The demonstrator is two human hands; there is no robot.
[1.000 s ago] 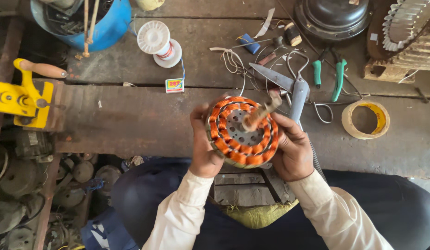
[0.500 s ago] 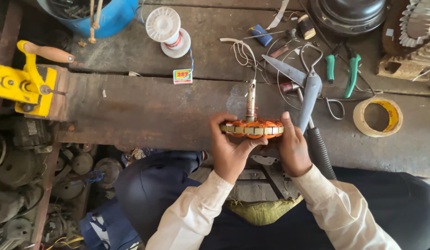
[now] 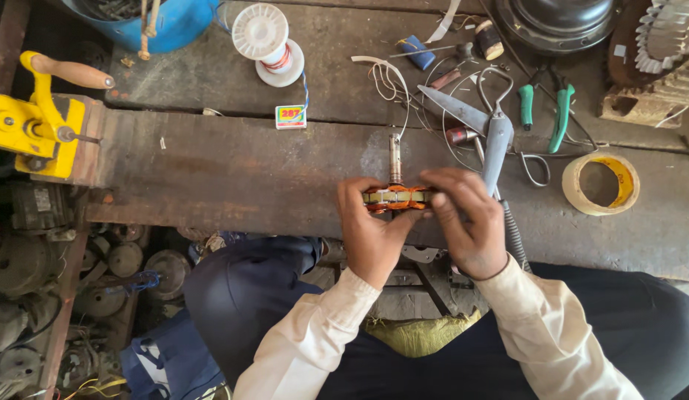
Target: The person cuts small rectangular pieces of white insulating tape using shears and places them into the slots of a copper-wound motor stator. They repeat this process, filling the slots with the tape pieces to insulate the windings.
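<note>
Both my hands hold a round motor stator (image 3: 395,197) with orange copper windings, seen edge-on over the near edge of the wooden workbench (image 3: 233,170). Its metal shaft (image 3: 394,157) points away from me. My left hand (image 3: 370,230) grips the stator from below and the left side. My right hand (image 3: 466,218) wraps over its right side, fingers on the rim.
Large scissors (image 3: 485,122), green-handled pliers (image 3: 544,107), a roll of yellow tape (image 3: 601,183), a white wire spool (image 3: 264,38), a small box (image 3: 290,116) and a blue tub (image 3: 174,22) lie on the bench. A yellow hand-crank winder (image 3: 33,122) sits left. Old motor parts (image 3: 33,267) fill the floor.
The stator turned from face-up to edge-on, shaft now pointing away. My hands shifted with it toward the bench's near edge, and the right hand closed over its rim.
</note>
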